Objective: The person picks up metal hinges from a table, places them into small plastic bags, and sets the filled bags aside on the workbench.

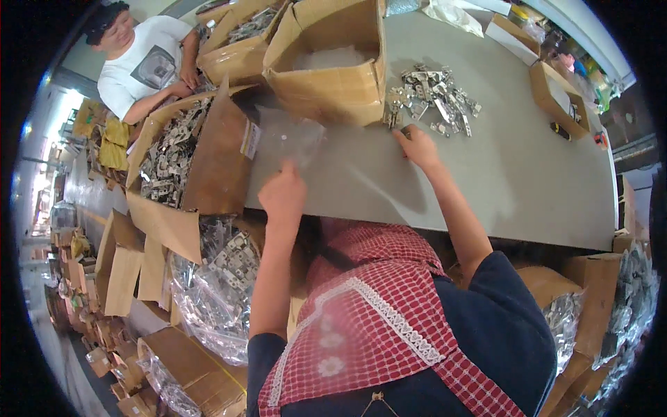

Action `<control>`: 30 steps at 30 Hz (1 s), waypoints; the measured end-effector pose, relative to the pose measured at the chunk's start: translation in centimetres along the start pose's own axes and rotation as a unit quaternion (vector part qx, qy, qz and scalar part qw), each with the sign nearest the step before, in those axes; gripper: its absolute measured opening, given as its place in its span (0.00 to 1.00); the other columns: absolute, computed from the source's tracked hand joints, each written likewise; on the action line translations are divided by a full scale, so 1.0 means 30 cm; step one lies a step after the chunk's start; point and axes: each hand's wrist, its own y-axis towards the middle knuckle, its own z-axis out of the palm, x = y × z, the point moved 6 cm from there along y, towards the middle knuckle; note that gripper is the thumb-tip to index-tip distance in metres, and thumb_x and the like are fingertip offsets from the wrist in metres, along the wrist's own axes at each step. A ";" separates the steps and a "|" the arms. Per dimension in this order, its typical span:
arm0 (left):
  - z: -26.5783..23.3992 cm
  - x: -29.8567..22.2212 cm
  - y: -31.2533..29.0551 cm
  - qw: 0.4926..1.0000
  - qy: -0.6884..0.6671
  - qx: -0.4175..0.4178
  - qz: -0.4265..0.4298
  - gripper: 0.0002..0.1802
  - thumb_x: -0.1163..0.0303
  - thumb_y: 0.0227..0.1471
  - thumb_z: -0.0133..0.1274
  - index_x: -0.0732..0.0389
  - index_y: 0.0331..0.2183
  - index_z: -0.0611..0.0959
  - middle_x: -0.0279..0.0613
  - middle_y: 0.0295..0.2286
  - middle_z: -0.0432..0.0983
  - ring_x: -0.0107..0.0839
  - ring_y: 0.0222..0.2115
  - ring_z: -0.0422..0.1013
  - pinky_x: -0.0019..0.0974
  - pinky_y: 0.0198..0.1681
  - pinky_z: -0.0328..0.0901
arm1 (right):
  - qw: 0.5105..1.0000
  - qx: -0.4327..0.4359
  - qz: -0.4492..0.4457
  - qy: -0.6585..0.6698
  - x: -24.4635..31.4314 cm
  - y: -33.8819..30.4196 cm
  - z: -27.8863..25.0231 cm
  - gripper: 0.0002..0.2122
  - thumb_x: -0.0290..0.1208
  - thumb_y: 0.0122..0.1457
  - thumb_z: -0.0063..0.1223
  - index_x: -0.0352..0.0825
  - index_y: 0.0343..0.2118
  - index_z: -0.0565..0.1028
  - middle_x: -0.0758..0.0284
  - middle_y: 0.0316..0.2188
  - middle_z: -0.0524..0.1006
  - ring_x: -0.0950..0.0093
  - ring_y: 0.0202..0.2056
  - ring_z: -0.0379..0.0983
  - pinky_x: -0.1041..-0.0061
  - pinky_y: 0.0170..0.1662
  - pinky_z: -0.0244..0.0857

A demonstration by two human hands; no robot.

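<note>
My left hand (283, 189) is closed in a pinch on a clear plastic bag (295, 133), which spreads over the left part of the grey table (354, 170). My right hand (418, 146) reaches to the near edge of a loose pile of shiny metal cabinet hinges (438, 94). Its thumb and fingers close on a small metal hinge (393, 115) by the corner of a tall cardboard box (326, 89); the grip is partly hidden.
Left of the table, an open carton (170, 156) is full of metal pieces. Below it lie bagged metal parts (233, 267). Another person (149, 62) stands at the far left beside a box of parts (240, 35). A small cardboard tray (559, 101) sits at the right edge.
</note>
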 end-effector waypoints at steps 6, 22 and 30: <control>0.220 -0.041 -0.003 0.990 -0.074 0.124 0.002 0.27 0.69 0.49 0.47 0.47 0.53 0.74 0.48 0.21 0.77 0.48 0.24 0.76 0.50 0.27 0.70 | 0.988 -0.076 0.005 -0.134 0.044 0.129 0.027 0.15 0.39 0.52 0.56 0.33 0.38 0.73 0.57 0.26 0.79 0.59 0.30 0.77 0.60 0.32 0.70; 0.361 -0.125 -0.083 0.977 -0.147 0.132 -0.078 0.26 0.67 0.49 0.48 0.49 0.53 0.73 0.49 0.21 0.77 0.49 0.21 0.75 0.52 0.24 0.68 | 0.935 0.110 -0.107 -0.318 0.085 -0.126 -0.097 0.18 0.44 0.53 0.55 0.35 0.40 0.73 0.58 0.29 0.78 0.56 0.34 0.76 0.58 0.35 0.68; 0.418 -0.129 -0.110 0.975 -0.130 0.169 -0.063 0.29 0.68 0.46 0.50 0.52 0.54 0.73 0.45 0.21 0.78 0.43 0.22 0.76 0.46 0.25 0.69 | 0.932 0.266 -0.190 -0.155 0.309 -0.265 0.044 0.15 0.46 0.49 0.57 0.37 0.26 0.77 0.59 0.21 0.76 0.57 0.25 0.74 0.60 0.29 0.66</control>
